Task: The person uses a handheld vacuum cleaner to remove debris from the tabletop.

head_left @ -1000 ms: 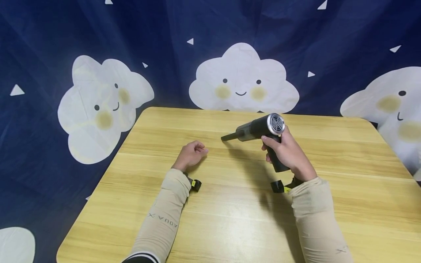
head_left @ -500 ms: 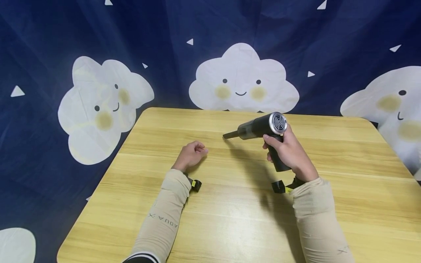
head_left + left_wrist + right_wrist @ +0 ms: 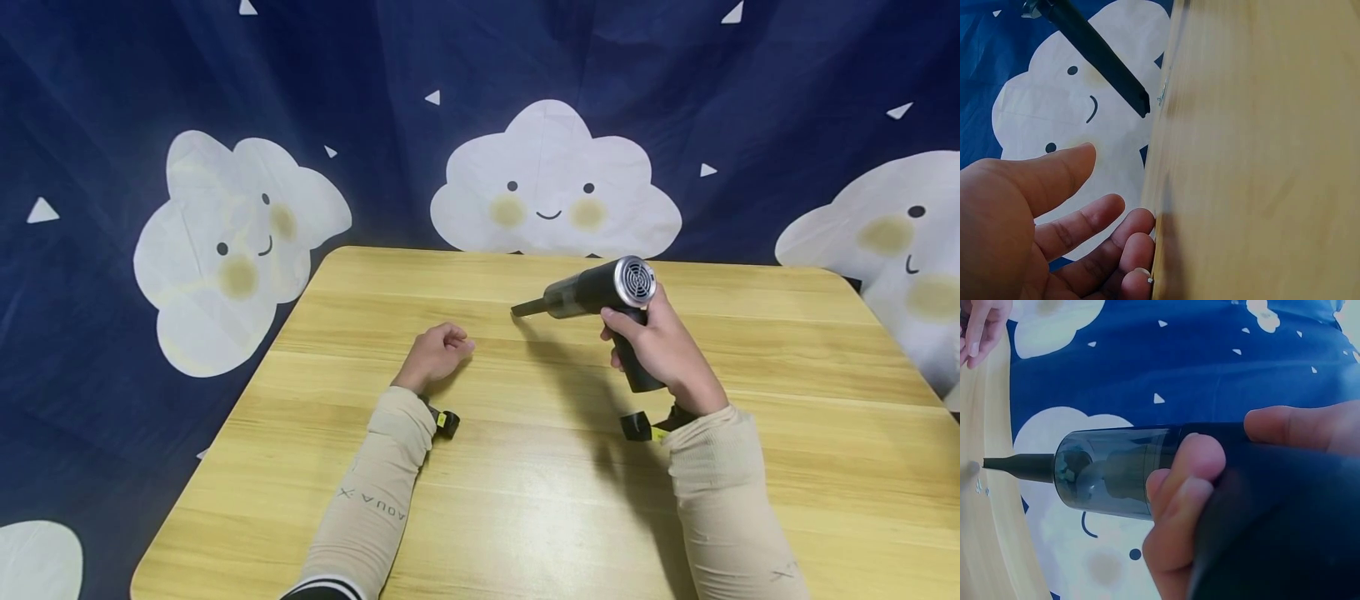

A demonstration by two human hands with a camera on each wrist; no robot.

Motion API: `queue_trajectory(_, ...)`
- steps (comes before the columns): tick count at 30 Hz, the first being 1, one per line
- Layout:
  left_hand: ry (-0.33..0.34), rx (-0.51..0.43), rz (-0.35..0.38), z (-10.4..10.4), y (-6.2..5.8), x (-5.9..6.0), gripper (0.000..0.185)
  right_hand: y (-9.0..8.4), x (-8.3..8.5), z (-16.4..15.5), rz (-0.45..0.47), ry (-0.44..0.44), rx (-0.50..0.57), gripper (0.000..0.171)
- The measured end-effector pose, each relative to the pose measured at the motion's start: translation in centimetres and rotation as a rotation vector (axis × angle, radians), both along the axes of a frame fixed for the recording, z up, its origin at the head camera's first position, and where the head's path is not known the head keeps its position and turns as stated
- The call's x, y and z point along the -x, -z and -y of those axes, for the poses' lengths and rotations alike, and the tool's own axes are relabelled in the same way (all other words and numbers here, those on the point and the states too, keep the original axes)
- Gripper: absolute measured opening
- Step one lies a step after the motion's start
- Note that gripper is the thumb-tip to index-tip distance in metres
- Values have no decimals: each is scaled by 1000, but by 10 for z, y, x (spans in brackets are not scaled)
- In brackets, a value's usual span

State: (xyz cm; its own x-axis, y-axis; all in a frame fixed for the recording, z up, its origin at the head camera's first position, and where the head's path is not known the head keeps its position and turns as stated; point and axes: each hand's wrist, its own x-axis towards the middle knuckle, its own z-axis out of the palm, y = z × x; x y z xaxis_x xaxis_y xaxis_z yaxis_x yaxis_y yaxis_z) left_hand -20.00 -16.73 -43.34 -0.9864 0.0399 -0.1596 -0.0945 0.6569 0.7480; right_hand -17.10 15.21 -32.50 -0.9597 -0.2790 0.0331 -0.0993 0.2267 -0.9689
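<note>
My right hand (image 3: 660,350) grips the handle of a small black handheld vacuum (image 3: 596,293) (image 3: 1116,472), held above the wooden table (image 3: 525,500). Its silver vented rear faces me and its thin nozzle (image 3: 528,308) (image 3: 1100,56) (image 3: 1016,465) points left and down, close to the table top. My left hand (image 3: 435,354) (image 3: 1054,231) rests on the table to the left of the nozzle, fingers loosely curled and holding nothing. A few tiny specks (image 3: 1161,97) (image 3: 979,486) lie on the wood near the nozzle tip.
A dark blue cloth with white smiling clouds (image 3: 551,187) hangs behind and around the table. The table's rounded corners and left edge (image 3: 225,433) drop off to the cloth. Black wrist straps (image 3: 446,421) sit on both forearms.
The vacuum has shifted slightly right and its nozzle has lifted a little from the table. My left hand has not moved.
</note>
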Motion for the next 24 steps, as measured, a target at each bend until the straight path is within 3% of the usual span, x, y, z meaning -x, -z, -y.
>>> queue_trajectory(24,-5,3,-1,-1,0,0,35,1,3,1,20,76,17,54)
